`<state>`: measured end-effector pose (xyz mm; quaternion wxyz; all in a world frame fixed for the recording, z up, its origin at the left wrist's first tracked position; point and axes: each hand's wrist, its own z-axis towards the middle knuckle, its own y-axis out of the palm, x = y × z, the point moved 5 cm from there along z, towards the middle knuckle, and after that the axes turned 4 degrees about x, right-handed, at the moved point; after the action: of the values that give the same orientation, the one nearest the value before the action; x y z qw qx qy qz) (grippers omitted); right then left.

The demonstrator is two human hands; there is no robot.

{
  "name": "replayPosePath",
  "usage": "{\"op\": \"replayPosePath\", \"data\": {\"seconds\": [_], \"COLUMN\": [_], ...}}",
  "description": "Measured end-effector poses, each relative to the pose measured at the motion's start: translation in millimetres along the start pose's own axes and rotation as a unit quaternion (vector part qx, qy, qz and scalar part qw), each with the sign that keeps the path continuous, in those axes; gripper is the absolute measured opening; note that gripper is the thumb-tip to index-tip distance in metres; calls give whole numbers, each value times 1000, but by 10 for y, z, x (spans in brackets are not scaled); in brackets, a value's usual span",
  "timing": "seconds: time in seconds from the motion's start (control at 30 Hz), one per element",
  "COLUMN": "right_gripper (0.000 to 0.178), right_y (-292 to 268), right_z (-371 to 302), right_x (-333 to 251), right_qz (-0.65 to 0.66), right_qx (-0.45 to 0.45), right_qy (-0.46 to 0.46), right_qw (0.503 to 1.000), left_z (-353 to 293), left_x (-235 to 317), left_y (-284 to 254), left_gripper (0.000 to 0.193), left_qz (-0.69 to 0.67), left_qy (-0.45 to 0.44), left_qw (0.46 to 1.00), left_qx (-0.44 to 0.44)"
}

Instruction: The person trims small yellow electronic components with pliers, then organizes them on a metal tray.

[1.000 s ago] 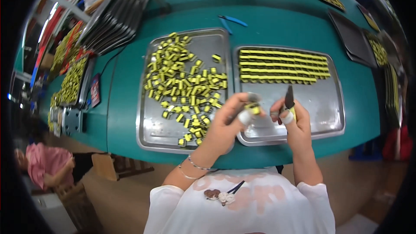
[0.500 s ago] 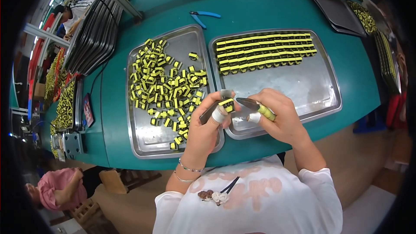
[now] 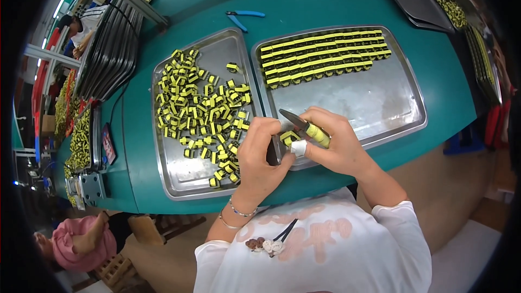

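My left hand is closed, fingertips at a small black-and-yellow transformer above the near left corner of the right tray. Something dark, partly hidden, shows inside its curled fingers. My right hand is wrapped round a tool with a dark pointed blade and a yellow-wrapped handle; the blade points up and to the left. My right thumb, wrapped in white tape, presses against the transformer. In the left metal tray lie many loose transformers. Neat rows of transformers stand in the right metal tray.
Blue-handled cutters lie behind the trays on the green table. Stacked dark trays stand at the far left, and more dark trays at the far right. Two other people are at the left side.
My hands have come together round the transformer. The blade has swung upward, and my right thumb now touches the piece. The whole view has shifted slightly.
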<state>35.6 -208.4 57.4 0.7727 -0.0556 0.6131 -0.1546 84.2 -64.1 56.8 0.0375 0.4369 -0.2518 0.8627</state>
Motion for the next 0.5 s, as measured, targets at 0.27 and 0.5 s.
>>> {"op": "replayPosePath", "data": {"seconds": [0.27, 0.5], "right_gripper": [33, 37], "right_y": [-120, -137], "right_z": [-8, -1], "right_x": [-35, -85], "right_qz": [-19, -48], "right_qx": [24, 67], "right_qy": [-42, -57], "right_qw": [999, 995], "left_z": [-64, -92], "left_x": [-146, -270], "left_y": [85, 98], "left_gripper": [39, 36], "left_qz": [-312, -504], "left_qy": [-236, -311], "left_qw": [918, 804], "left_qx": [-67, -54]}}
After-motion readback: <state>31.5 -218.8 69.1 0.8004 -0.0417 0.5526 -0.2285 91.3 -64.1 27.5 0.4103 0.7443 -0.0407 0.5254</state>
